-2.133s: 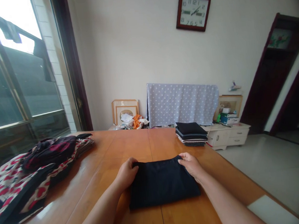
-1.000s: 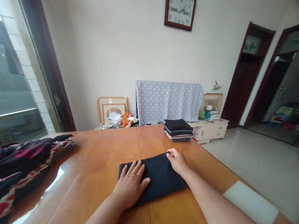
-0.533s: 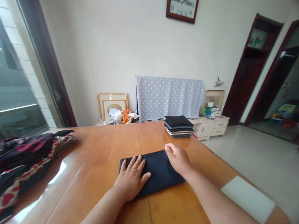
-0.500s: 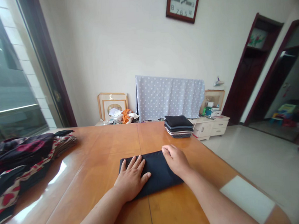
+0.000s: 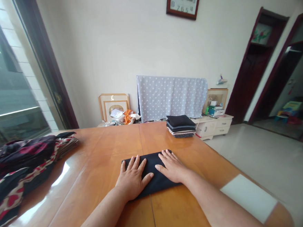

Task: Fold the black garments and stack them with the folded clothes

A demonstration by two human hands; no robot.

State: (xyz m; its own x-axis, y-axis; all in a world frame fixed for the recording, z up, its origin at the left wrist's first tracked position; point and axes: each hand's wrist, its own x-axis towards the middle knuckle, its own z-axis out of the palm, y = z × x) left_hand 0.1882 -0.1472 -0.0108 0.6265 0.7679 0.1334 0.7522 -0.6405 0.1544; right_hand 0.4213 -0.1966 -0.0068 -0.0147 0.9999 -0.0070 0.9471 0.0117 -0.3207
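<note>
Our left hand [image 5: 132, 178] and right hand [image 5: 171, 167] lie open and flat, grasping nothing, on the folded dark cloth [image 5: 152, 165] at 6 o'clock on the counter [image 5: 104, 141], where dragging our palms could slide it or loosen its fold.

Only bare skin of the person's own body shows, with nothing worn on the arms or hands. The broad, fleshy left hand [image 5: 133, 178] has five short, thick fingers [image 5: 137, 162] with short, pale nails, and it narrows into a thick wrist and a smooth, rounded left forearm [image 5: 98, 217]. Beside that left hand, the right hand [image 5: 172, 166] matches it in shape, with an equally smooth, rounded right forearm [image 5: 220, 202].
</note>
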